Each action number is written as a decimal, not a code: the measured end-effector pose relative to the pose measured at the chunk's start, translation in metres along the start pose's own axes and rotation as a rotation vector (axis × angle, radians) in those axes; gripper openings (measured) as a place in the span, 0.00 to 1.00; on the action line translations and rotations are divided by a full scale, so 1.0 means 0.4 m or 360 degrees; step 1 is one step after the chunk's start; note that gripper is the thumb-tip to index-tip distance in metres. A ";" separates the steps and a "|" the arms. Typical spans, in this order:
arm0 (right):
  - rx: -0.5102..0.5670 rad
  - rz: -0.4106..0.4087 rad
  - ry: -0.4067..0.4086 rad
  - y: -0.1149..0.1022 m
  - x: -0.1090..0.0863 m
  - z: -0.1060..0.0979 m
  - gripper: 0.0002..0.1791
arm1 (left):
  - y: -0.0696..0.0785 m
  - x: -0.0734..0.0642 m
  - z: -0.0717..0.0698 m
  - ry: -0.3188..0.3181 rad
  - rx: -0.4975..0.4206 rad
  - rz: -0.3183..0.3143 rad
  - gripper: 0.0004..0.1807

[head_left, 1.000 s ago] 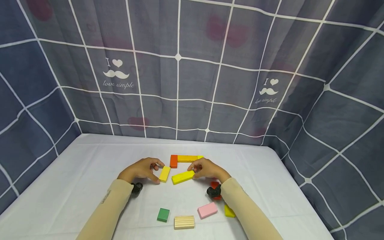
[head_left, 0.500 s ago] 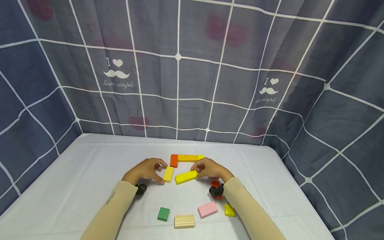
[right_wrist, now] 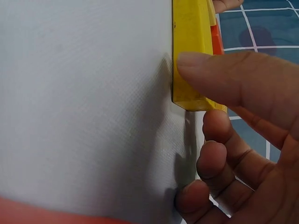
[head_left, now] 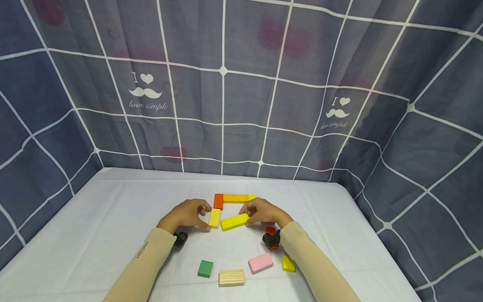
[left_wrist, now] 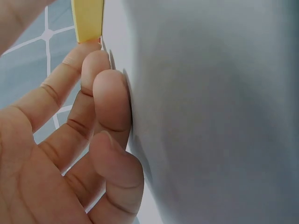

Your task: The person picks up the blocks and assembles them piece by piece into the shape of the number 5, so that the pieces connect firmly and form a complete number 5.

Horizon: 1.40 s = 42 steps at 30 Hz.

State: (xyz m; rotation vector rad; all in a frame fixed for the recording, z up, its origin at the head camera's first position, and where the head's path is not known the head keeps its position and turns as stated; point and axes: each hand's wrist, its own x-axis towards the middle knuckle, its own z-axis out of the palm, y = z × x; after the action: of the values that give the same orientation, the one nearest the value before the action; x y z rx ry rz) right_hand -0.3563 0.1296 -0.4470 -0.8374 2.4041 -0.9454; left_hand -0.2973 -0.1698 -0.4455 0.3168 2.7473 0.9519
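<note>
My left hand (head_left: pixel 187 214) pinches a pale yellow block (head_left: pixel 214 218) between thumb and index finger. The far end of that block lies at the near end of an orange-red block (head_left: pixel 218 201); whether they touch I cannot tell. In the left wrist view the pale block (left_wrist: pixel 88 21) shows at the top, by the index fingertip. A longer bright yellow block (head_left: pixel 234 222) lies slanted, its right end pinched by my right hand (head_left: pixel 263 212). The right wrist view has the thumb flat on this yellow block (right_wrist: pixel 191 37). An amber block (head_left: pixel 235 199) extends right from the orange-red one.
Nearer on the white table (head_left: pixel 113 235) lie a green block (head_left: pixel 205 269), a ribbed wooden block (head_left: pixel 232 277), a pink block (head_left: pixel 260 263) and a small yellow block (head_left: pixel 288 264). A red block (head_left: pixel 270 230) is partly hidden beneath the right wrist. A checked curtain (head_left: pixel 196 96) hangs behind.
My left hand has slid right with the pale yellow block, bringing it up by the orange-red block and straighter. My right hand shifted slightly right with the bright yellow block, then stayed nearly still.
</note>
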 end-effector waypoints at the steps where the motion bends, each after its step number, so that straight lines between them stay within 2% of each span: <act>1: -0.0012 0.0007 0.0001 -0.002 0.001 0.000 0.17 | 0.001 -0.001 0.000 0.0001 0.0007 0.0001 0.30; 13: -0.0203 0.0039 0.0072 -0.011 0.000 0.002 0.16 | 0.010 0.005 0.008 0.0016 0.0090 -0.0018 0.29; 27: -0.0214 0.0050 0.0082 -0.003 0.001 -0.007 0.17 | 0.015 0.012 0.015 0.0013 0.0132 -0.0046 0.28; 34: -0.0192 0.0097 0.0075 -0.009 0.010 -0.014 0.17 | 0.016 0.014 0.017 0.0020 0.0151 -0.0049 0.28; 42: -0.0199 0.0066 0.0067 -0.007 0.018 -0.015 0.17 | 0.019 0.012 0.017 0.0029 0.0162 -0.0039 0.28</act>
State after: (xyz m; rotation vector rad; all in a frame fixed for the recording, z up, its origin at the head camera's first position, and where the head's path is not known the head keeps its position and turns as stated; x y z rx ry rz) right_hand -0.3639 0.1258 -0.4423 -0.8153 2.5285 -0.8114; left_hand -0.2989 -0.1586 -0.4468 0.2920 2.8151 0.8141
